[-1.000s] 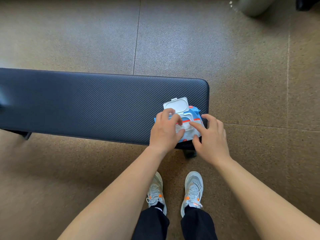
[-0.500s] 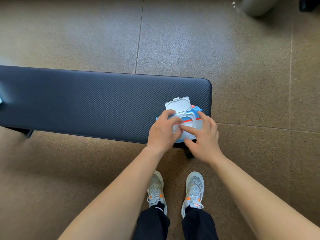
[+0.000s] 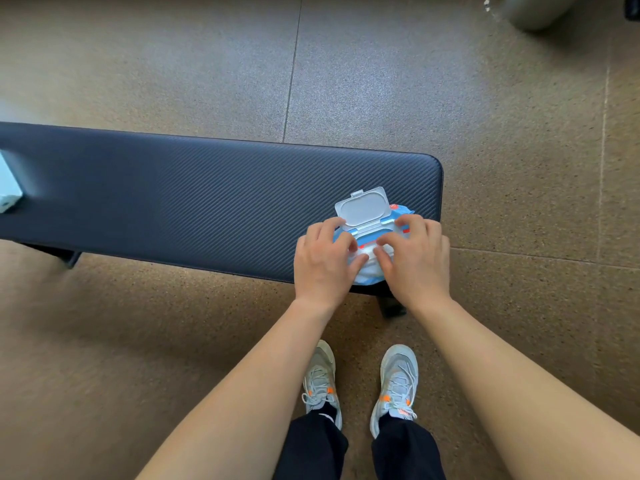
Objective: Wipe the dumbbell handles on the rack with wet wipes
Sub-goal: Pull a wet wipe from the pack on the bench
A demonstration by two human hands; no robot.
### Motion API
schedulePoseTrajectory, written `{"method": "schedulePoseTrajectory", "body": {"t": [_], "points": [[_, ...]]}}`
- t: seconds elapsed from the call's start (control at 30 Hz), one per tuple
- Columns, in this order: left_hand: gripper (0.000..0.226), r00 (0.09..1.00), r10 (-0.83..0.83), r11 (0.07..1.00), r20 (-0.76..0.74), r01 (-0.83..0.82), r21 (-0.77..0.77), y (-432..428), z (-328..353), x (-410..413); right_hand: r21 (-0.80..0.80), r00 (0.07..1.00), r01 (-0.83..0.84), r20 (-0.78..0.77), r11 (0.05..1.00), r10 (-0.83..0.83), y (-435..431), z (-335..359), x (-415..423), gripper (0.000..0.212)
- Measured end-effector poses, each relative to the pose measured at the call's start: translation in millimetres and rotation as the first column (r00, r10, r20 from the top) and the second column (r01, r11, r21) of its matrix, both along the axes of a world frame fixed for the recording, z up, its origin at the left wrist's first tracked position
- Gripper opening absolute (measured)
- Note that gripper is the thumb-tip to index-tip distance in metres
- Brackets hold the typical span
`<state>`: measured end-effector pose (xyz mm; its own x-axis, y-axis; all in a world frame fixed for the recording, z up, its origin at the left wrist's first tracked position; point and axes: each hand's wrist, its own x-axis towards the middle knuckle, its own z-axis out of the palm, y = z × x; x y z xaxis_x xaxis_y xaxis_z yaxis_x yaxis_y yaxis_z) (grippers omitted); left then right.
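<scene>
A blue and white wet wipes pack (image 3: 367, 277) lies on the right end of a dark padded bench (image 3: 207, 202). Its white flip lid (image 3: 362, 204) stands open. My left hand (image 3: 322, 261) grips the pack's left side, fingers curled over it and thumb pressing its front. My right hand (image 3: 415, 261) lies over the right side, thumb and forefinger pinching a bit of white wipe (image 3: 366, 254) at the opening. No dumbbells or rack are in view.
A pale box (image 3: 7, 188) sits at the bench's far left end. A bench leg (image 3: 391, 306) stands just ahead of my shoes (image 3: 398, 386). A grey cylindrical object (image 3: 533, 8) stands on the speckled floor at the top right.
My right hand has moved from beside the pack onto it, its fingers now at the opening. My left hand has stayed on the pack.
</scene>
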<state>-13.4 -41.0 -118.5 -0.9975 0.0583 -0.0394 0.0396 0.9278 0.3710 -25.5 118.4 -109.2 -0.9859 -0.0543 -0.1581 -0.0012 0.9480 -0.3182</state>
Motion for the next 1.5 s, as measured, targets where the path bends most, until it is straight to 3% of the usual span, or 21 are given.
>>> {"method": "schedulePoseTrajectory", "body": {"t": [0.17, 0.57, 0.73, 0.9, 1.13, 1.5], "points": [[0.026, 0.997, 0.058, 0.994, 0.04, -0.062, 0.085, -1.2, -3.6, 4.4, 0.047, 0.999, -0.003, -0.051, 0.999, 0.006, -8.1, -4.4, -10.6, 0.014], [0.024, 0.99, 0.112, 0.979, 0.085, -0.125, 0.161, 0.7, -5.2, 6.3, 0.239, 0.957, -0.262, -0.058, 0.935, 0.284, -11.4, -16.9, -17.6, 0.022], [0.024, 0.991, 0.09, 0.986, 0.096, -0.102, 0.135, 0.7, -2.3, 5.9, 0.043, 0.962, -0.25, -0.106, 0.967, 0.253, -2.6, -15.7, -10.7, 0.04], [0.024, 0.99, 0.097, 0.985, 0.105, -0.111, 0.135, 1.3, -2.5, 6.4, -0.057, 0.958, -0.272, -0.105, 0.961, 0.265, 7.4, -11.6, -5.3, 0.024], [0.024, 0.988, 0.102, 0.983, 0.114, -0.118, 0.141, 0.7, -4.8, 6.2, -0.041, 0.958, -0.264, -0.128, 0.964, 0.257, 7.1, -15.2, -5.4, 0.009], [0.031, 0.986, 0.104, 0.982, 0.134, -0.123, 0.142, 6.0, -3.3, 5.9, -0.036, 0.956, -0.289, -0.061, 0.957, 0.287, 9.2, -14.1, -11.3, 0.017]]}}
